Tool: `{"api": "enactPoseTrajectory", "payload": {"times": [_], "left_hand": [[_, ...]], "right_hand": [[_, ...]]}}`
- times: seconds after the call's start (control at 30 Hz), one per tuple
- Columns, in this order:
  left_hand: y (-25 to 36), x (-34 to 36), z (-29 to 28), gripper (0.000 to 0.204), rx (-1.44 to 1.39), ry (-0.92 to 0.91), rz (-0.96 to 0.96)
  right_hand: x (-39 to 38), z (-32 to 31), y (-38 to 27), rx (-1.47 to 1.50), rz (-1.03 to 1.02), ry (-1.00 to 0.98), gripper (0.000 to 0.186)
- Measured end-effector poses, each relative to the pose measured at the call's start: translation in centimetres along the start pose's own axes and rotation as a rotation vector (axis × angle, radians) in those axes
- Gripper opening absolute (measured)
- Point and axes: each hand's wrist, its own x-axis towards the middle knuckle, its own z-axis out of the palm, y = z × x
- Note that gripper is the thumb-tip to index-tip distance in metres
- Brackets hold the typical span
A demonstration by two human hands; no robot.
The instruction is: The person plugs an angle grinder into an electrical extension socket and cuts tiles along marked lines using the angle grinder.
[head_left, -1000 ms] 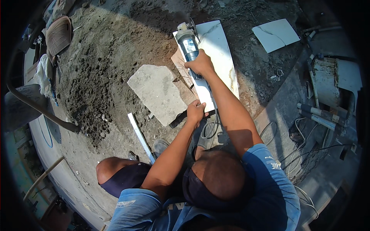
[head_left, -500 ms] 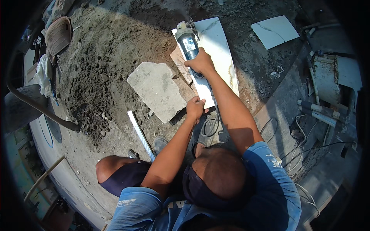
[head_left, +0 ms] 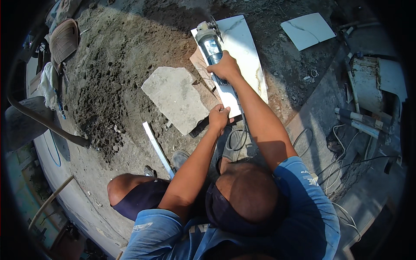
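My right hand [head_left: 226, 68] is wrapped round the body of an angle grinder [head_left: 211, 47]. The grinder's head and disc sit at the far end of a white marbled tile [head_left: 242, 47], near its upper left edge. With its fingers closed, my left hand [head_left: 219, 117] grips the near left corner of that tile. Beneath the tile's left side a reddish-brown slab [head_left: 200, 69] shows in part. A rough grey stone slab [head_left: 175, 97] lies just left of it. The grinder's cord [head_left: 243, 117] hangs down beside my right forearm.
A smaller white tile piece [head_left: 308, 30] lies at the far right. A pale straight strip [head_left: 157, 147] rests on the ground left of my feet. Heaped dirt [head_left: 102, 86] covers the left side. Pipes [head_left: 357, 121] and loose cables [head_left: 336, 169] lie at right.
The grinder and my right hand have shifted very slightly away from me and left. Dust seen by the disc earlier is fainter now. My left hand keeps its hold on the tile.
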Motion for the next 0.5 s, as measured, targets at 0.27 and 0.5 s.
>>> {"api": "enactPoseTrajectory", "payload": {"times": [0.27,0.5], "left_hand": [[-0.06,0.08,0.14,0.015,-0.02,-0.001,-0.007],[-0.44,0.53,-0.23,0.014,-0.014,-0.005,0.003]], "right_hand": [[-0.48,-0.46,-0.03,-0.004,0.032,-0.06,0.079],[-0.76,-0.22,0.2,0.006,0.021,-0.059,0.079]]}}
